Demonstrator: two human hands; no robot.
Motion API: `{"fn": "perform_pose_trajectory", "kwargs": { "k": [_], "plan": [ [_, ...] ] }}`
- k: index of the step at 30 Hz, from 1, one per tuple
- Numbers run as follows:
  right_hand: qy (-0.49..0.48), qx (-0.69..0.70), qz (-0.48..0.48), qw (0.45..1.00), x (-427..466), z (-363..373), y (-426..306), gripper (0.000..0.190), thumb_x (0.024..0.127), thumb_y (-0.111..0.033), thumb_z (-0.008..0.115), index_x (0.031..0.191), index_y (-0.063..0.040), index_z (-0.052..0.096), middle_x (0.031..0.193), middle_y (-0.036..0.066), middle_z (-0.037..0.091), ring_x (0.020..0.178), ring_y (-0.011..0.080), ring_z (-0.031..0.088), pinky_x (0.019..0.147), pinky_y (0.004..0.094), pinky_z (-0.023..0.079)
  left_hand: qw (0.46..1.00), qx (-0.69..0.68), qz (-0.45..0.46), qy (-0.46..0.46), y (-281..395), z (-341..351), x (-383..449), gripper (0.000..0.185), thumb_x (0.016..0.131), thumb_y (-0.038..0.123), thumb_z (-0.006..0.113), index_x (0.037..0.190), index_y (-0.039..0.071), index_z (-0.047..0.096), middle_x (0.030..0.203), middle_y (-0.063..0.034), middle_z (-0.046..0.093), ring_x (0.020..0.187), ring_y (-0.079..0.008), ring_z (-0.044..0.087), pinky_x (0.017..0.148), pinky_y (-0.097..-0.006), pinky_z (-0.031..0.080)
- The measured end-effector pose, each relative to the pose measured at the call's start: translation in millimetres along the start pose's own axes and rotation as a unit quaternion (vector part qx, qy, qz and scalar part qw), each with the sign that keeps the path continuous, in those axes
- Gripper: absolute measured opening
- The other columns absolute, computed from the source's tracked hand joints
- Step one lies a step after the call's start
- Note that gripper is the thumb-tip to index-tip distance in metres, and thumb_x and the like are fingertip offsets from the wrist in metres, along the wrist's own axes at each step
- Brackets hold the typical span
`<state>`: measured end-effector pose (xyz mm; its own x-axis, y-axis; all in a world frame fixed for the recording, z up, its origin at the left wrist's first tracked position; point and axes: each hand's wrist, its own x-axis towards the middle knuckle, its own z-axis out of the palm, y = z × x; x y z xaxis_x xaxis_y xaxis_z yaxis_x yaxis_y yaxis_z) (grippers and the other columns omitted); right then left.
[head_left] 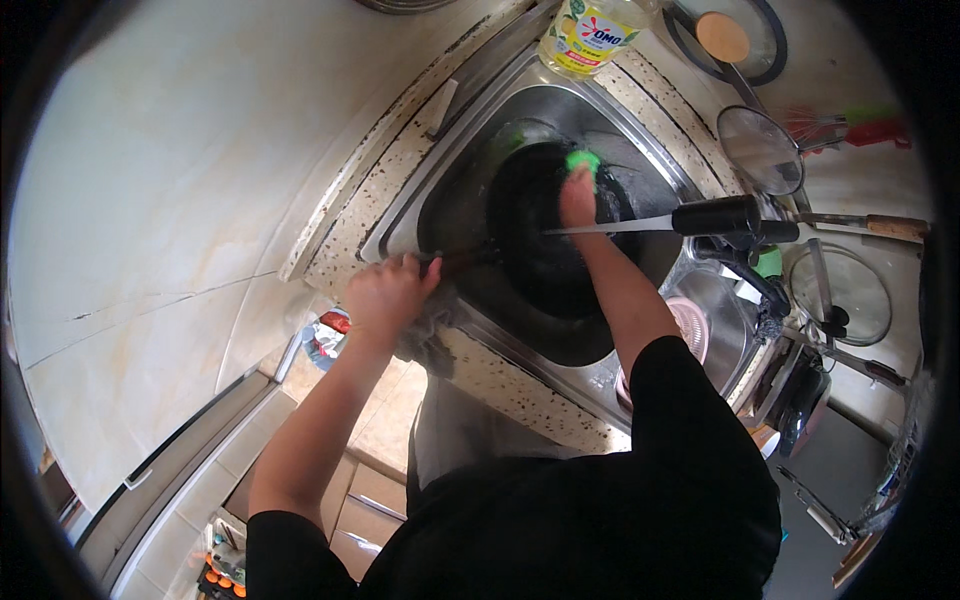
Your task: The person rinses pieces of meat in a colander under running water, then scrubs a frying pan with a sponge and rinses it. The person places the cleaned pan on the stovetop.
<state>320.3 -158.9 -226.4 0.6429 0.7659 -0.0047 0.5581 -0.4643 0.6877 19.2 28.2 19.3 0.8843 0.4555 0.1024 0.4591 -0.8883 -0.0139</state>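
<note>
A black frying pan (536, 247) lies in a stainless steel sink basin (457, 202). My left hand (386, 296) grips its dark handle at the basin's near left edge. In my right hand (578, 196) is a bright green scrubber (583, 160), pressed against the far side of the pan; the hand is slightly blurred. From the black faucet (716, 216) a stream of water (622, 226) runs across my right wrist toward the pan. A dark wet cloth (429, 337) hangs over the counter edge below my left hand.
An OMO bottle (589, 37) stands at the sink's far corner. A pink plastic basket (688, 324) sits in the smaller right basin (724, 322). Along the right wall hang a strainer (760, 150) and a glass lid (840, 292). The speckled counter edge (525, 386) runs before me.
</note>
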Motion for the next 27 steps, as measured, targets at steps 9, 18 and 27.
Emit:
{"fn": "perform_pose_trajectory", "kwargs": {
  "k": [9,18,27],
  "plan": [
    [-0.087,0.679,-0.248,0.686,-72.2,-119.0,12.0,0.011,0.086,-0.003,0.044,0.085,0.001,0.053,0.091,0.022,0.052,0.087,0.0402,0.051,0.074,0.0446,0.042,0.999,-0.017,-0.003,0.031,1.7,1.4,4.4,0.040,0.078,0.045,0.061,0.054,0.013,0.056,0.053,-0.0038,0.056,0.047,-0.0216,0.058,0.042,-0.0333,0.046],
    [-0.035,0.656,0.087,0.749,17.4,-120.9,-21.4,0.012,0.074,0.004,0.050,0.085,0.003,0.054,0.087,0.025,0.055,0.081,0.0435,0.055,0.071,0.0487,0.045,1.000,-0.003,0.000,0.029,4.3,3.5,3.4,0.036,0.080,0.039,0.060,0.055,0.013,0.056,0.052,-0.0055,0.057,0.047,-0.0238,0.059,0.043,-0.0352,0.047],
    [0.132,0.536,-0.047,0.832,17.0,-106.5,-37.2,0.018,0.078,0.003,0.047,0.093,0.010,0.052,0.093,0.028,0.056,0.083,0.0418,0.055,0.077,0.0458,0.046,0.998,0.007,0.001,0.065,5.1,10.3,1.5,0.037,0.077,0.041,0.063,0.053,0.014,0.055,0.052,-0.0042,0.054,0.047,-0.0216,0.057,0.042,-0.0330,0.045]
  ]
}}
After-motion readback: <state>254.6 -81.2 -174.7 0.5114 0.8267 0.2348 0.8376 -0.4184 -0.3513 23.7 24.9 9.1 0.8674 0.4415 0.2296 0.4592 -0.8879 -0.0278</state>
